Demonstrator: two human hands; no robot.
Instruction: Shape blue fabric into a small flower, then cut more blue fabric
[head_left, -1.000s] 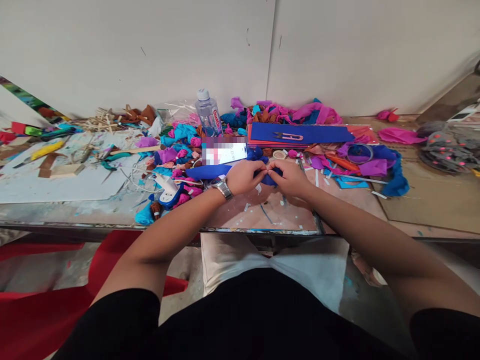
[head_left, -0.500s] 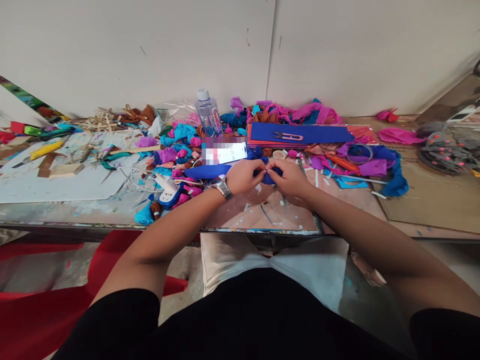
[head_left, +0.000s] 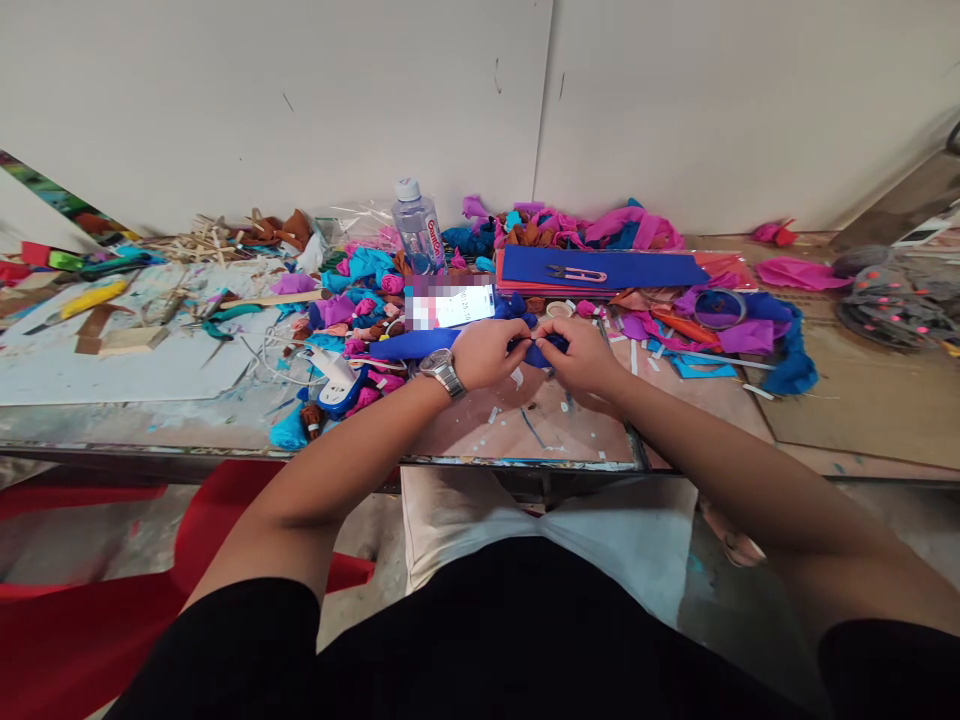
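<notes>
A strip of blue crepe paper (head_left: 409,344) stretches left from between my hands, low over the table. My left hand (head_left: 487,354), with a watch (head_left: 444,370) at the wrist, pinches the paper between thumb and fingers. Fingertip to fingertip with it, my right hand (head_left: 579,352) pinches the same blue paper, part of which bunches below the fingers. The exact fold between the fingertips is hidden. Just behind the hands lies a phone (head_left: 465,306) with a lit screen. A ring of tape (head_left: 559,309) lies near my right hand.
A water bottle (head_left: 418,230) stands behind the phone. Thread snips (head_left: 576,273) rest on flat blue paper (head_left: 637,266). Left are a power strip (head_left: 339,385), pliers (head_left: 229,318) and a yellow-handled cutter (head_left: 90,300). Crumpled coloured paper (head_left: 367,265) covers much of the table.
My left wrist has turned slightly, showing more of the watch face. Both hands keep their pinch on the blue paper in nearly the same place.
</notes>
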